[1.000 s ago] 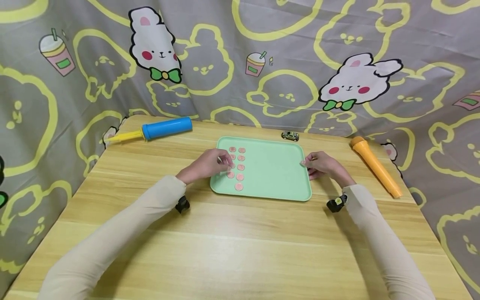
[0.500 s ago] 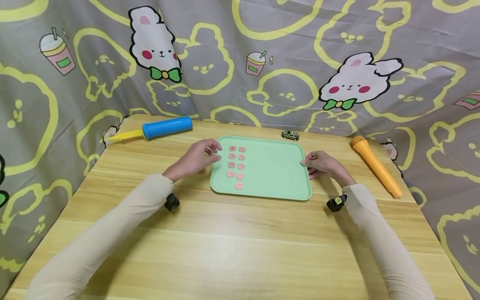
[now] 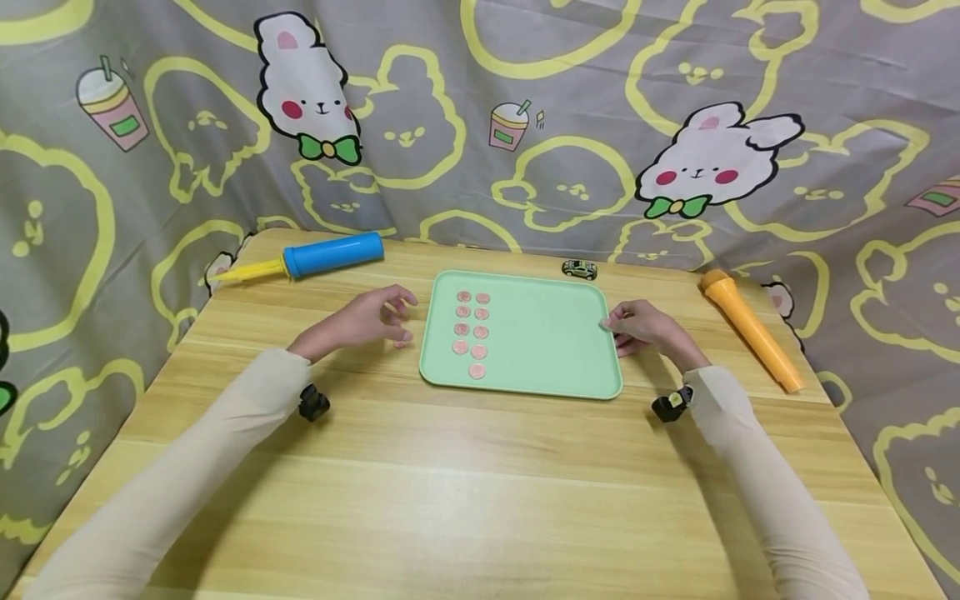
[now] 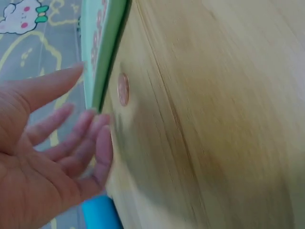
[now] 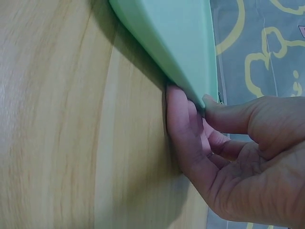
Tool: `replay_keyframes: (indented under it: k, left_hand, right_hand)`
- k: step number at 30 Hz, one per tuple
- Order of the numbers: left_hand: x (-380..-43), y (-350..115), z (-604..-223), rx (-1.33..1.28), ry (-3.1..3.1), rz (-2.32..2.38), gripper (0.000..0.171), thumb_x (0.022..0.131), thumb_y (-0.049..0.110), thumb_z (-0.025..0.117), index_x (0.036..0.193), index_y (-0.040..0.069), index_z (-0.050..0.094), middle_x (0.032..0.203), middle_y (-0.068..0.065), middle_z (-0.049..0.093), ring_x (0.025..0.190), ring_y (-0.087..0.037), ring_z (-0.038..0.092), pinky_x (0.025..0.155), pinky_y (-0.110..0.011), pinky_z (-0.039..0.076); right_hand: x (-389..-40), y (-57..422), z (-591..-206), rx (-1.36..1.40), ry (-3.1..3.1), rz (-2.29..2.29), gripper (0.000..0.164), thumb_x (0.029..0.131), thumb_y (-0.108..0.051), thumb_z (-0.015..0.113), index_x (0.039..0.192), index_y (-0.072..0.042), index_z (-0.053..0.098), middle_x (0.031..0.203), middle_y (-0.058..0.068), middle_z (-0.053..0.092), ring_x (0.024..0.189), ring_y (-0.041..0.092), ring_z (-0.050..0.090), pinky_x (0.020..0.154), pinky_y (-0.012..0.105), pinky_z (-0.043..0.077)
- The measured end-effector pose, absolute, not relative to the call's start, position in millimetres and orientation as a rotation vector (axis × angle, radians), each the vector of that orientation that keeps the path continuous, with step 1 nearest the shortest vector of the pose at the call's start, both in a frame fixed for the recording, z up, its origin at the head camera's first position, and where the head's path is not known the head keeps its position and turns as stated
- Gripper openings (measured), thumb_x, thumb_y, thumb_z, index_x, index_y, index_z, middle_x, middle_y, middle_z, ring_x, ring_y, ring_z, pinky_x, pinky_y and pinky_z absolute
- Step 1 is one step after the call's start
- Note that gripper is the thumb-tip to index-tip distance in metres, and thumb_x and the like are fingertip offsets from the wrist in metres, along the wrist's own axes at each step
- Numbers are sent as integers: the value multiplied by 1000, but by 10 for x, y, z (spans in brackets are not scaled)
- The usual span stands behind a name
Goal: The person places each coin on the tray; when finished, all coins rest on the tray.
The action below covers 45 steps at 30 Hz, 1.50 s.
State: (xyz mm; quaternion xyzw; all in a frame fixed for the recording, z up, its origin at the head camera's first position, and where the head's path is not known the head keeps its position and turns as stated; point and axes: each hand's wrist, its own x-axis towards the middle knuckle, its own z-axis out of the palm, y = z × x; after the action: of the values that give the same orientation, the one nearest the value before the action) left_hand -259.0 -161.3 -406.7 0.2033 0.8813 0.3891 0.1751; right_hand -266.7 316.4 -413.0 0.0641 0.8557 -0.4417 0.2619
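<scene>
A mint-green tray lies on the wooden table, with several copper coins in two columns near its left end. My left hand hovers off the tray's left edge, fingers loosely bent and apart, holding nothing. In the left wrist view, one more coin lies on the table beside the tray, close to the fingertips; the hand hides it in the head view. My right hand pinches the tray's right rim, thumb on top and fingers underneath, as the right wrist view shows.
Towards the back left lies a blue and yellow hand pump. A small toy car stands behind the tray. On the right is an orange toy microphone. A patterned curtain hangs along the table's back and sides.
My left hand has drawn back leftwards from the coins, off the tray and over the table, its fingers spreading apart. The right hand stays on the rim.
</scene>
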Motion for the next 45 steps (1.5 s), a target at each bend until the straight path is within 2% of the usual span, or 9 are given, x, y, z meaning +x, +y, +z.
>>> replay_keyframes:
  k: [3,6,11,15,23,29,39,45]
  left_hand:
    - [-2572,-1660,-4086,552,2472,1035,49,93,9,80,136,-1,58,118,-19,63,101,-30,65,84,-37,54]
    - [-2553,-1675,-4112,560,2478,988,39,91,9,81,126,0,64,107,-14,64,92,-25,62,81,-33,50]
    - [-2529,-1672,-4145,623,2535,955,20,90,7,82,106,3,70,91,-8,63,83,-21,57,82,-37,47]
    - [-2520,-1694,-4155,630,2582,925,16,91,10,82,99,5,70,86,-5,62,82,-21,56,84,-38,45]
    - [-2506,-1709,-4118,633,2591,892,16,90,6,83,97,4,69,85,-5,62,81,-21,56,85,-40,46]
    - [-2485,-1681,-4133,617,2616,920,18,88,6,85,96,3,68,89,-8,66,85,-22,60,84,-39,50]
    - [-2533,-1755,-4130,629,2570,1028,8,96,9,78,99,4,74,99,-10,74,100,-27,68,93,-45,56]
    - [-2558,-1681,-4083,585,2585,1137,11,98,11,76,105,3,76,103,-11,77,98,-27,71,90,-43,57]
  right_hand:
    - [-2668,3170,-4125,177,2311,-1196,28,109,-17,57,121,7,49,86,6,60,71,13,65,70,31,64]
    - [-2668,3176,-4121,178,2312,-1195,28,110,-17,57,121,7,49,87,6,60,71,13,66,70,31,64]
    - [-2662,3177,-4135,164,2308,-1196,28,110,-16,57,121,8,49,89,6,60,73,13,64,71,31,63]
    - [-2668,3154,-4138,174,2293,-1213,27,110,-15,56,121,9,50,87,6,60,72,13,65,71,31,63]
    - [-2699,3193,-4084,153,2122,-1315,26,112,-8,47,130,10,44,87,5,64,76,11,66,76,32,64]
    - [-2673,3237,-4044,130,2094,-1330,26,111,-6,46,131,11,42,88,7,65,78,12,68,78,34,64]
    - [-2664,3238,-4073,141,2136,-1332,29,111,-7,46,133,11,41,86,7,66,75,11,68,76,33,64]
    - [-2666,3241,-4081,153,2150,-1318,31,111,-9,48,135,10,41,86,6,66,76,11,68,77,33,64]
